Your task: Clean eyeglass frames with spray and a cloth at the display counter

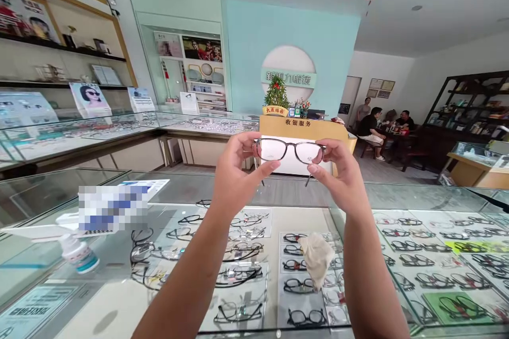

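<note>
A pair of dark-rimmed eyeglasses (291,149) is held up in front of me, above the glass display case (274,270). My left hand (242,172) grips its left end, the thumb stretched along the bottom of the lens. At the other end my right hand (338,172) pinches the frame, its thumb near the lower rim. Both clear lenses face me, and small printing shows on the right one. The temples point away and partly show below. Beneath my hands lie a crumpled pale cloth (317,258) and several rows of glasses (238,310).
A white spray bottle (79,254) stands on the counter at the left, beside a blue and white box (119,206). More display cases (441,254) extend to the right. A cashier desk (306,126) stands ahead, and several people (371,127) are at the back right.
</note>
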{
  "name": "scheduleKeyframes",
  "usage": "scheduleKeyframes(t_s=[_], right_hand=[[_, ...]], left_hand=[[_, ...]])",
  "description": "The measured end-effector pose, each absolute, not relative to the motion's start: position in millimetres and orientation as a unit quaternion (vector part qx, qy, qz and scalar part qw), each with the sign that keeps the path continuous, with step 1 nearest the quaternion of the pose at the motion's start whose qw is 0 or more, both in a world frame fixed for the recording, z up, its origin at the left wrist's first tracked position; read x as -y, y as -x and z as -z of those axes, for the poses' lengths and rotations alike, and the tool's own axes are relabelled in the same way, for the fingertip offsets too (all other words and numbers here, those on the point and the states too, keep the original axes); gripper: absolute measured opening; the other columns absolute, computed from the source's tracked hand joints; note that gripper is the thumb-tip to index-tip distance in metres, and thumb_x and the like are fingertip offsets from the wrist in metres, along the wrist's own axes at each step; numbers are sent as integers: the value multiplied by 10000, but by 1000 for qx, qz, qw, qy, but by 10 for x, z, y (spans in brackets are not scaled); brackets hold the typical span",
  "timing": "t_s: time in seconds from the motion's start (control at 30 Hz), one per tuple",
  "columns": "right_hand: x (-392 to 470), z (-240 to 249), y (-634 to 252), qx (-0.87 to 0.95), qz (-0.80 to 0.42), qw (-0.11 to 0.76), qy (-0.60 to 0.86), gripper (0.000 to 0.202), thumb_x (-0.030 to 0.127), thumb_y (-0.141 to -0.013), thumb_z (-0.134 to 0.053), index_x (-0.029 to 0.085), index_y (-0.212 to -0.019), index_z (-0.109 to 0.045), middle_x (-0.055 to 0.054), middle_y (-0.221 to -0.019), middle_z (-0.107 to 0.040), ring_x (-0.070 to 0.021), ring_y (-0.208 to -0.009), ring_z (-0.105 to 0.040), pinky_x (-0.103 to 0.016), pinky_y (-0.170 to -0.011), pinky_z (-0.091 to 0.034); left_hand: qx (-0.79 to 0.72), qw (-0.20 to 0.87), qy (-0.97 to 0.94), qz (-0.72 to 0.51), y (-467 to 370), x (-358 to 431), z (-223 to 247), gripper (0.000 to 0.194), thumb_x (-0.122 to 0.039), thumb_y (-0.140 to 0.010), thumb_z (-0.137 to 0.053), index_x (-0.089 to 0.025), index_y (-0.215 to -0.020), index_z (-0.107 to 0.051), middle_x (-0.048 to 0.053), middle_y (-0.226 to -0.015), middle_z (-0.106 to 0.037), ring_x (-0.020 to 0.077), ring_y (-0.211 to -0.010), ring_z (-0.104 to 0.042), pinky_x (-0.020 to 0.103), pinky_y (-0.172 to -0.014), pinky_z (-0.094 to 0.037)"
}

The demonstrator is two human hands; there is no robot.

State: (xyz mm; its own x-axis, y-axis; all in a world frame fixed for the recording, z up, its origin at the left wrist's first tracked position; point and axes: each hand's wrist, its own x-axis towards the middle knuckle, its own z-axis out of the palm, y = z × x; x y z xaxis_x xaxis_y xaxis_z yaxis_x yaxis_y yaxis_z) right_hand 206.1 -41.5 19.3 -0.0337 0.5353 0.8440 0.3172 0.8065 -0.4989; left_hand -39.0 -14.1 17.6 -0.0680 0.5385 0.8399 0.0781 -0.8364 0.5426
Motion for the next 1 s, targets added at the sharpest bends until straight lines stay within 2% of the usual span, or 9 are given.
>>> scheduleKeyframes(t_s=[0.2,0.57,0.7,1.0], right_hand=[[505,-212,-2048,708,-81,632,305,430,463,-982,-839,379,-1374,-683,-32,-1164,-721,-250,-1137,-690,-484,-1069,-549],[493,-207,-2062,714,-73,624,309,452,473,-993,-828,413,-1415,-677,-45,-1205,-718,-267,-1162,-698,-507,-1073,-592],[471,-192,-2054,721,-77,616,308,452,477,-1006,-813,409,-1431,-672,-50,-1225,-710,-268,-1179,-702,-501,-1062,-607],[406,-123,-2013,728,-140,605,292,447,480,-1038,-775,417,-1463,-649,-65,-1274,-699,-264,-1239,-694,-509,-1116,-618]], left_hand=[[-202,148,-654,-713,445,148,-154,570,-342,-783,-992,-274,-1293,-749,50,-1162,-762,211,-1087,-763,386,-1047,-650],[-223,110,-641,-727,342,193,-128,576,-356,-777,-990,-286,-1288,-734,46,-1193,-759,238,-1147,-748,409,-1029,-643],[-225,106,-638,-729,333,204,-121,557,-371,-788,-984,-284,-1271,-720,43,-1209,-750,225,-1098,-741,409,-1003,-643],[-250,69,-624,-738,321,288,-141,515,-428,-826,-973,-318,-1258,-716,42,-1178,-717,244,-1111,-731,438,-996,-642]])
